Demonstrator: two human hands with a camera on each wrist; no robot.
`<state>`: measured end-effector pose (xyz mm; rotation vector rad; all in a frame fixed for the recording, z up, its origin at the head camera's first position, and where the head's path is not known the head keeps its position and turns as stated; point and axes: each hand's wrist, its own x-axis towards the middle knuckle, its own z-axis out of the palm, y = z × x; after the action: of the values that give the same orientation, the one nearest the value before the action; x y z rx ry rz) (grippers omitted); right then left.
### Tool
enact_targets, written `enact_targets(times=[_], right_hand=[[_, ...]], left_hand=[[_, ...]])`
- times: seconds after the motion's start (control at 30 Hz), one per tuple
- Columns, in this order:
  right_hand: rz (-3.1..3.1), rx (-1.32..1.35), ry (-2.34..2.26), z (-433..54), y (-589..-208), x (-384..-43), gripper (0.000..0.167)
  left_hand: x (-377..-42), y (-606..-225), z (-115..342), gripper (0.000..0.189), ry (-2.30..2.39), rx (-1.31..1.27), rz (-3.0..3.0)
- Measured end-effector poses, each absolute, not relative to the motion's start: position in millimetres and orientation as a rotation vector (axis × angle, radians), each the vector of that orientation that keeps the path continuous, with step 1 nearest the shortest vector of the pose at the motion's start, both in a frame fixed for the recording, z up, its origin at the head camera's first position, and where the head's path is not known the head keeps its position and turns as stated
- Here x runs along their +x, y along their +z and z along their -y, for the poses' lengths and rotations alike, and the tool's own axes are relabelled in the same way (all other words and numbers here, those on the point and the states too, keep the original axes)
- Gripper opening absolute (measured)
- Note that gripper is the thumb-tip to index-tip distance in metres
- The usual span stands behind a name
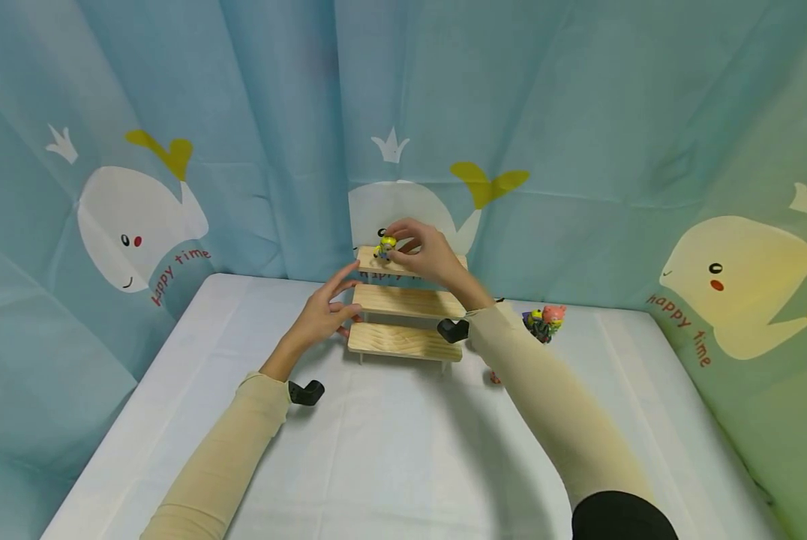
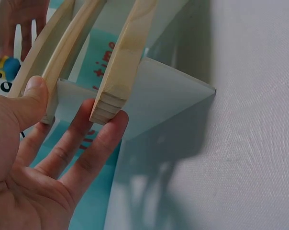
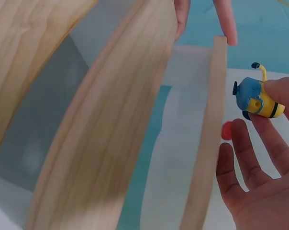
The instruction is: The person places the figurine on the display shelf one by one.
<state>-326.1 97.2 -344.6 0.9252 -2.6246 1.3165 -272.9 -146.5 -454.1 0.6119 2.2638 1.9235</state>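
A three-tier wooden display shelf [image 1: 403,341] with pale side supports stands near the back of the table. At its left end, my left hand [image 1: 319,319] holds the boards, the thumb on the middle board and other fingers against the lower board's end [image 2: 106,108]. My right hand [image 1: 427,251] pinches a small yellow and blue Minion figurine [image 1: 385,247] between thumb and fingers. In the right wrist view the figurine [image 3: 257,98] lies sideways, just beyond the top board's edge [image 3: 209,134]. Whether its feet touch the top board I cannot tell.
Right of the shelf, several small figures [image 1: 544,322], one with a pink head, stand on the white tabletop [image 1: 376,465]. A small red item [image 1: 495,377] shows partly behind my right sleeve. A blue curtain [image 1: 282,150] with whale prints hangs close behind the shelf.
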Motion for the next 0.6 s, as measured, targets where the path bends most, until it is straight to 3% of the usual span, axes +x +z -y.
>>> enact_targets(times=[0.6], right_hand=[[2.58,0.954,1.433,-83,-357,-334,0.031]], left_hand=[[-256,-429,145,0.076,1.912,0.593,-2.244]])
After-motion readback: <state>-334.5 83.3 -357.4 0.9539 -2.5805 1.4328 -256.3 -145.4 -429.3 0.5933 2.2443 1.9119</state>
